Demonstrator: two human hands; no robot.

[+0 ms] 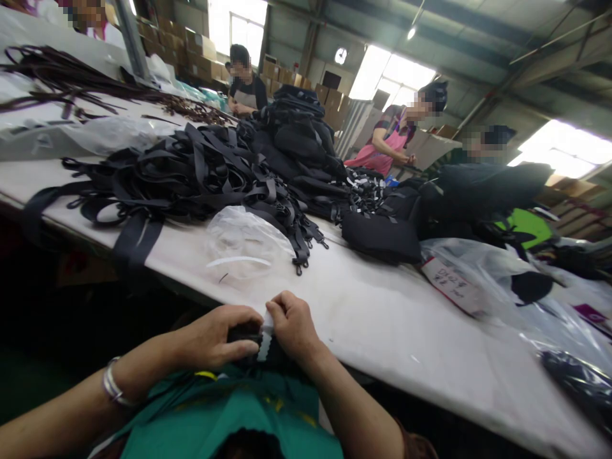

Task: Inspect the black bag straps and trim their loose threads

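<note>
My left hand [227, 335], with a silver bangle on its wrist, is closed around a black item whose kind I cannot make out. A white strip [265, 344] with a jagged edge lies across that item, between my hands. My right hand [294, 325] pinches the strip's upper end between thumb and fingers. Both hands are at the table's near edge, above a green apron [229, 414]. Just beyond them a crumpled clear plastic bag [243, 245] rests on the table.
A heap of black straps with hooks [191, 172] covers the table's left side, some hanging over the edge. Black bags [382, 229] are piled behind and to the right. A plastic bag with a handwritten card [452, 287] lies rightward. Several people work across the table [382, 331].
</note>
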